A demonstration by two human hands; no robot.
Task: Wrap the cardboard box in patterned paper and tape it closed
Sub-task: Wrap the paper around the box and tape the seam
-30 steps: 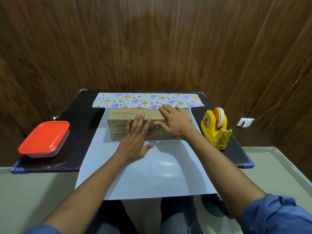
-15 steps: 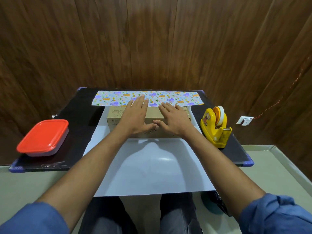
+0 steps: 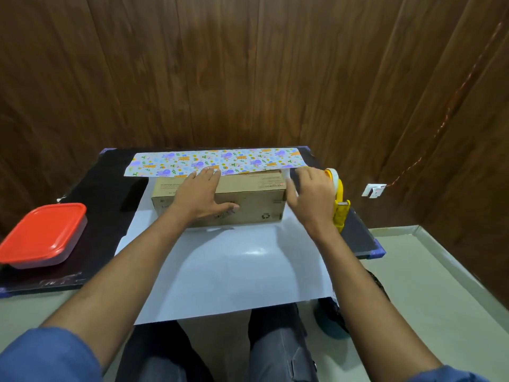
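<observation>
Left hand (image 3: 199, 198) is lying flat on the cardboard box (image 3: 248, 199), fingers straight and spread, palm over the top near edge, fingertips reaching the folded-over patterned flap of the patterned paper (image 3: 217, 160) at the far edge. Right hand (image 3: 309, 195) is working at the box's right end, fingers curled loosely; we are not able to tell whether it is gripping the paper edge there or just brushing it.

The box is sitting directly under the left palm, on the white underside of the sheet, which is running back toward us and hanging off the near table edge (image 3: 369, 253). The patterned strip is lying just beyond the left fingertips, partly lapping the box top.

Risks we are seeing:
- The flap is only being pinned by fingertips; lifting the left hand likely lets it spring back.
- The box is looking slightly skewed to the sheet; pulling the near side up then gives a crooked seam.
- Glossy paper on a smooth top: the box could be sliding if the right hand tugs sideways.
- The tape dispenser (image 3: 340, 201) is standing just beyond the right hand, partly hidden by it; a knock could shift it.

The red-lidded container (image 3: 44, 234) is sitting well left of the left hand, out of the way.
</observation>
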